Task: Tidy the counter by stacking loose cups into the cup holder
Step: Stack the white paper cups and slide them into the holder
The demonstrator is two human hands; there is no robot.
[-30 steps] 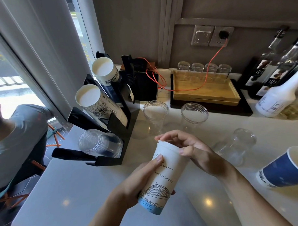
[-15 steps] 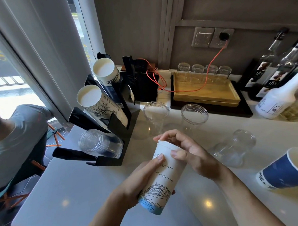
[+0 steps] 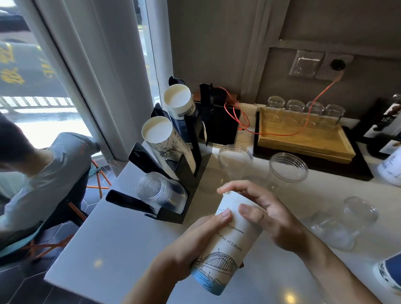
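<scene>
Both hands are gripping the white paper cup (image 3: 228, 248): left hand (image 3: 198, 240) wrapping its lower body, right hand (image 3: 263, 215) pinching the rim end. Looks like the carrying step; next it's probably needing lining up with the matching stack (image 3: 165, 144) in the black cup holder (image 3: 186, 172).

This looks like a café or drinks bar. A black cup holder (image 3: 186, 175) on the pale table (image 3: 121, 250) carries tilted stacks of printed paper cups (image 3: 167, 144) and clear plastic cups (image 3: 160, 192). Syrup bottles (image 3: 397, 165) stand at the right, glass jars (image 3: 304, 107) line a wooden tray (image 3: 308, 143), and a seated person (image 3: 36, 171) is beside the window (image 3: 34, 107).
</scene>
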